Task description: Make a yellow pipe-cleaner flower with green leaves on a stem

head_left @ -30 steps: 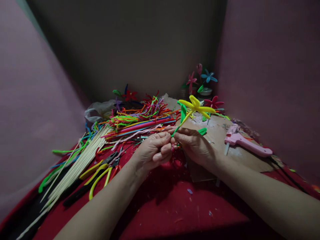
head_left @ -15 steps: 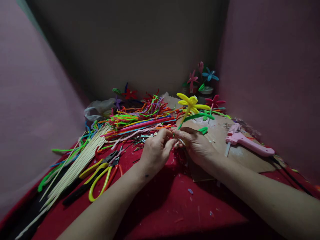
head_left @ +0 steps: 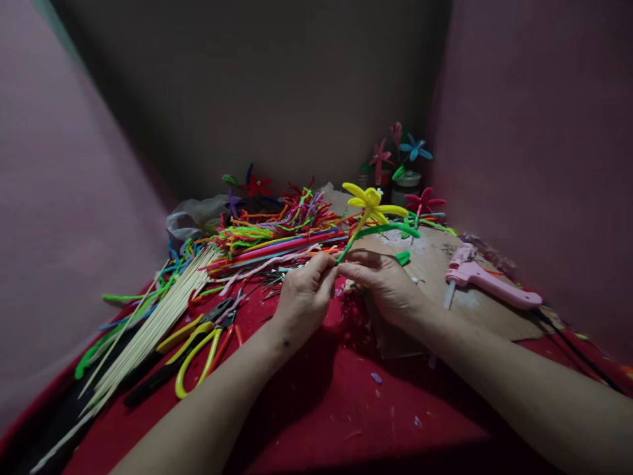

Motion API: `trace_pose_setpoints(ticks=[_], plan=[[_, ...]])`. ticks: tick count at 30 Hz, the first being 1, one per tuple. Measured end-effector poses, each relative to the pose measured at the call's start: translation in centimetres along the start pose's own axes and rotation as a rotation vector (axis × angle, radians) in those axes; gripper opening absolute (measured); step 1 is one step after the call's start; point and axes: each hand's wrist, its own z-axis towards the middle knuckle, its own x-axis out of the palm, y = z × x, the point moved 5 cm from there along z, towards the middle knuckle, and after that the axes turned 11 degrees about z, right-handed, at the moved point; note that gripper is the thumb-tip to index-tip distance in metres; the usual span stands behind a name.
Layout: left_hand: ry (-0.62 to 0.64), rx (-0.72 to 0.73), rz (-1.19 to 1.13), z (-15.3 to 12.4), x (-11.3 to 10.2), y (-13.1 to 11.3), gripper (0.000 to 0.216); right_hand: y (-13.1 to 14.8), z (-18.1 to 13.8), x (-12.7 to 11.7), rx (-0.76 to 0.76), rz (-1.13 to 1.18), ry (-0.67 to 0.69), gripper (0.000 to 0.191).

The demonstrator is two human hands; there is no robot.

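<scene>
A yellow pipe-cleaner flower (head_left: 368, 199) stands tilted to the right above my hands, on a stem wrapped partly in green. My left hand (head_left: 307, 290) is closed, pinching the stem between thumb and fingers. Close beside it my right hand (head_left: 378, 282) is closed too, its thumb and forefinger at the green wrap. A long green pipe-cleaner leaf (head_left: 388, 229) reaches right from the stem. Another green loop (head_left: 403, 258) shows just past my right fingers. My fingers hide the lower part of the stem.
Left lie bamboo skewers (head_left: 153, 323), pliers (head_left: 195, 330) and yellow-handled scissors (head_left: 198, 369). A heap of coloured pipe cleaners (head_left: 277, 231) is behind. At right, a pink glue gun (head_left: 489, 280) rests on cardboard (head_left: 475, 313). Finished flowers (head_left: 416, 146) stand at the back; scraps dot the red cloth (head_left: 366, 409).
The flower has shifted slightly left and turned a little, its stem leaning more. My left hand has moved slightly left with the stem, and more green wrap shows between my hands.
</scene>
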Motion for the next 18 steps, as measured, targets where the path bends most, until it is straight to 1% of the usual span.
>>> trace_pose_setpoints(ticks=[3,5,6,8,12,14,16,18], plan=[[0.076,-0.048,-0.112,0.2,0.2,0.1,0.017,-0.2,0.2,-0.2,0.015,0.0,0.032,0.007],[0.114,-0.052,-0.13,0.2,0.4,0.1,0.019,-0.1,0.3,-0.4,-0.011,-0.041,0.034,0.005],[0.114,-0.039,-0.114,0.2,0.4,0.0,0.018,0.0,0.3,-0.5,-0.031,-0.065,0.035,0.005],[0.076,0.015,-0.034,0.2,0.3,0.0,0.017,0.2,0.4,-0.6,-0.059,-0.11,0.027,0.007],[-0.03,0.194,0.216,0.1,0.2,-0.1,0.012,0.4,0.5,-1.0,-0.092,-0.216,-0.044,0.012],[-0.064,0.266,0.285,0.0,0.3,-0.2,0.011,0.5,0.4,-1.1,-0.103,-0.272,-0.049,0.013],[-0.064,0.269,0.288,0.0,0.3,-0.2,0.012,0.6,0.2,-1.0,-0.089,-0.314,-0.033,0.014],[-0.027,0.205,0.237,0.0,0.3,0.0,0.013,0.7,0.1,-0.8,-0.078,-0.325,-0.013,0.014]])
